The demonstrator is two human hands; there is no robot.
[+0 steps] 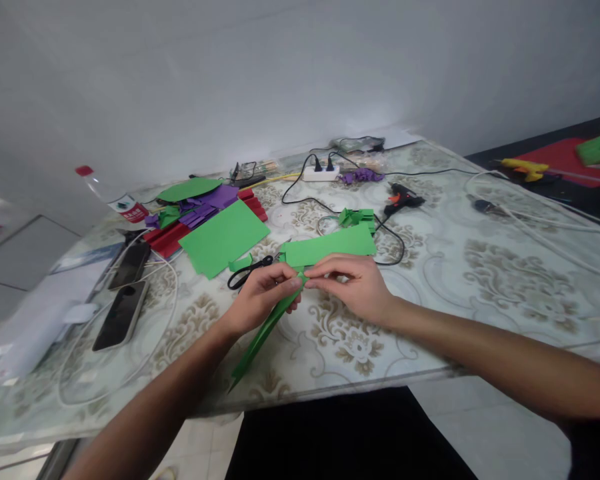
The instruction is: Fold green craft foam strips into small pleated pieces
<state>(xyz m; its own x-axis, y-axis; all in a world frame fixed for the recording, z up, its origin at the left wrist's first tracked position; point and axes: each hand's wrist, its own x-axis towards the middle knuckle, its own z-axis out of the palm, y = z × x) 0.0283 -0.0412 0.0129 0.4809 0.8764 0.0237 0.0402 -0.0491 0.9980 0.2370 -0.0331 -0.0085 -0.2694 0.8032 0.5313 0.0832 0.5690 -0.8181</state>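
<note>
The power socket (321, 174) is of smooth white plastic, and to the left of it stands a bottle (111, 195) of clear, glossy plastic. On the near side of the socket, the green strip (267, 331) and the green sheet (225, 237) look like matt, smooth paper, whereas the nearer phone (120, 315) has a dark, glossy screen.

Head-worn view down over table (430, 300)
</note>
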